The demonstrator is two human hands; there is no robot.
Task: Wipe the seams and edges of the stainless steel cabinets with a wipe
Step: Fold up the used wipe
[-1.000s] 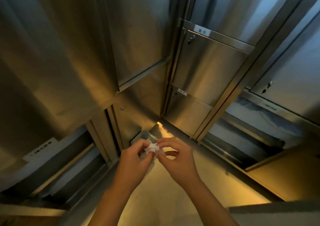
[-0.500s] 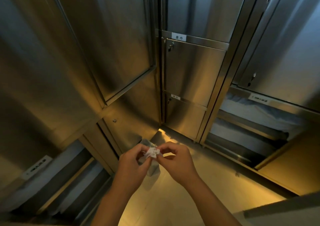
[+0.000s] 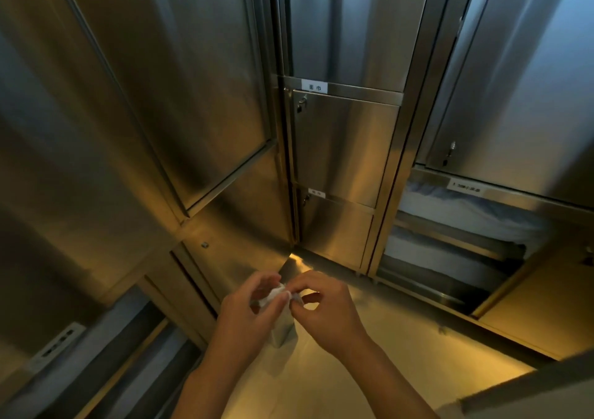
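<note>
floor (image 3: 369,367): bare, lit yellow
folded linen (image 3: 475,216): stacked on open shelves, right of and above floor
small packet (image 3: 283,328): upright over floor, partly hidden

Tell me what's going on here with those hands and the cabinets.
A person stands in a corner of stainless steel cabinets, both hands raised in front of them. The left hand and right hand together pinch a small crumpled white wipe, apparently unfolding or bunching it. The wipe touches no cabinet surface, so wiping of the seams is not under way at this moment. Below the hands a small packet shows; what it is I cannot tell.
</note>
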